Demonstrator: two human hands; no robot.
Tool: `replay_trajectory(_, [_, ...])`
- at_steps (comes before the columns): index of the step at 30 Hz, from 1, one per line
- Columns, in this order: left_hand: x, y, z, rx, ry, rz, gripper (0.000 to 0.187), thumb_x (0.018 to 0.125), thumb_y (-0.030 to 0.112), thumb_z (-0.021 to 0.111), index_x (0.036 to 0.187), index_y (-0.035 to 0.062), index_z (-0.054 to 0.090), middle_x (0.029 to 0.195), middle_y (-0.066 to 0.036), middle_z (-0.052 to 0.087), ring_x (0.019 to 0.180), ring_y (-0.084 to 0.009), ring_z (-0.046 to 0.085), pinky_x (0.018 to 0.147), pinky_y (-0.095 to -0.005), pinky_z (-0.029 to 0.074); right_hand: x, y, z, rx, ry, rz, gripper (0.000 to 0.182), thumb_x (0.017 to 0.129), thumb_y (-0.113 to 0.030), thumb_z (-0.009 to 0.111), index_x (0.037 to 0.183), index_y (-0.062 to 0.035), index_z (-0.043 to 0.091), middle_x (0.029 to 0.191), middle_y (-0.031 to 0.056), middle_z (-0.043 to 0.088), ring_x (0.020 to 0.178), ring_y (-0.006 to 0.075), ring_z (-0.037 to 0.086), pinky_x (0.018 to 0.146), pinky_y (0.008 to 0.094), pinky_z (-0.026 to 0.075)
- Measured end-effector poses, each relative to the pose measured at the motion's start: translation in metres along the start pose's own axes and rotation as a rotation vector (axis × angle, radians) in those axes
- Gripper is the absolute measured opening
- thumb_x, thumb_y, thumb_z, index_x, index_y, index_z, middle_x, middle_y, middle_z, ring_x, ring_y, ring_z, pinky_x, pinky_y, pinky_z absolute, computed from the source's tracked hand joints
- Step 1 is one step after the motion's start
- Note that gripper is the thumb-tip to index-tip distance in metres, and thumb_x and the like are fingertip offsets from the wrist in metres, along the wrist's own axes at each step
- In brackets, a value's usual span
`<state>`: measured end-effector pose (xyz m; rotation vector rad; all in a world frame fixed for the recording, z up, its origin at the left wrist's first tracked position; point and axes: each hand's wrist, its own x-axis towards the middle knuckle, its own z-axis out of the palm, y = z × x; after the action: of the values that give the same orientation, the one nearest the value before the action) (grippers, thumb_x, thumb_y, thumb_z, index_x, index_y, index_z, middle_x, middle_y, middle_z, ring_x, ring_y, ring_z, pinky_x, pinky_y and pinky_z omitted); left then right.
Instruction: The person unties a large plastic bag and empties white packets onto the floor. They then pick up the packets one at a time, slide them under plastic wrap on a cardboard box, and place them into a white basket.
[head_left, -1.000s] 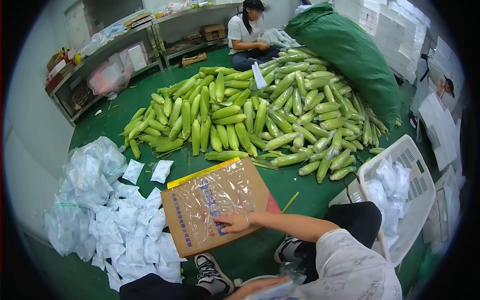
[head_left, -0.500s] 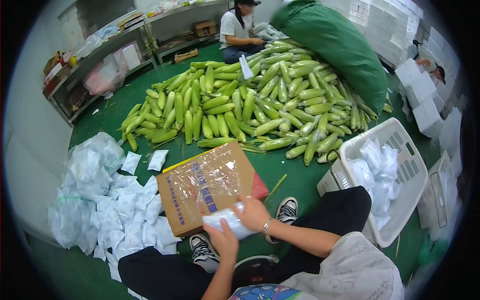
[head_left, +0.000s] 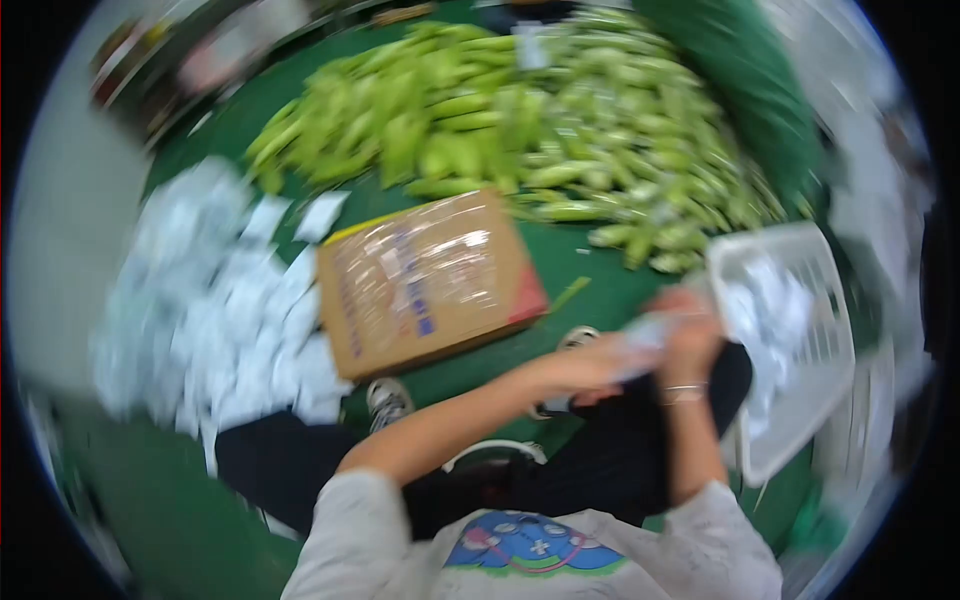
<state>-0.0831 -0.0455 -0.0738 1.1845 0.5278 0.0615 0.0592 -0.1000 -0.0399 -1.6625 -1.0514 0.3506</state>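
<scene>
A white packet (head_left: 645, 335) is held between my two hands above my right knee, beside the white basket (head_left: 735, 240). My left hand (head_left: 595, 368) grips its left end, fingers closed round it. Around the other end my right hand (head_left: 692, 325) is wrapped, with a bracelet at the wrist; its fingers are blurred by motion. Similar packets (head_left: 768, 310) lie in the basket. To the left of my hands, a taped cardboard box (head_left: 425, 280) rests on the green floor.
Many white packets (head_left: 250, 330) are heaped at the left. Corn (head_left: 450, 110) is piled across the floor ahead, under a large green sack (head_left: 750, 80) at the right. A shelf (head_left: 170, 100) stands at the back left. My knees flank a round object.
Both hands have moved right with the packet, from over the box's front edge to beside the basket. The view has tipped downward, and the person at the back is mostly out of frame.
</scene>
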Motion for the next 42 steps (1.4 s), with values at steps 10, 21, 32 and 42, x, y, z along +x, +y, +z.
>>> replay_trajectory(10, [-0.187,0.099,-0.153,0.918,0.738,0.329,0.039,0.074,0.021,0.067,0.109,0.0038,0.063,0.088,-0.018,0.068,0.08,-0.0336,0.067,0.071,-0.0434,0.052,0.243,0.131,-0.271,-0.87,0.201,-0.006,0.05,0.098,-0.042,0.038,0.119,-0.0007,0.057,0.108,0.0181,0.065,0.094,0.0294,0.064,0.082,0.0376,0.048])
replay_trajectory(21, [-0.448,-0.318,-0.33,0.677,1.477,-1.184,0.125,0.058,0.055,0.078,0.144,-0.0059,0.013,0.144,-0.026,0.032,0.136,-0.0435,0.025,0.103,-0.0601,0.03,0.008,0.009,0.188,-0.381,-1.097,-0.399,0.044,0.076,-0.009,0.069,0.115,-0.0026,0.05,0.105,0.0175,0.056,0.096,0.034,0.058,0.083,0.04,0.048])
replay_trajectory(32, [-0.234,-0.018,-0.327,0.986,1.03,0.272,0.091,0.054,0.032,0.078,0.13,-0.0022,0.04,0.121,-0.024,0.047,0.116,-0.0369,0.044,0.1,-0.0437,0.037,0.02,0.104,0.245,-0.462,-0.865,-0.885,0.023,0.07,-0.003,0.058,0.091,-0.0009,0.049,0.085,0.0148,0.05,0.081,0.0332,0.051,0.072,0.0411,0.044])
replay_trajectory(42, [-0.092,-0.114,-0.279,0.922,0.76,0.229,0.103,0.053,0.036,0.08,0.139,0.0036,0.032,0.127,-0.022,0.039,0.122,-0.0396,0.035,0.103,-0.0518,0.028,0.043,0.018,0.246,0.15,-0.488,-0.128,0.014,0.074,0.008,0.053,0.086,0.0005,0.052,0.078,0.014,0.055,0.067,0.0345,0.055,0.061,0.0417,0.046])
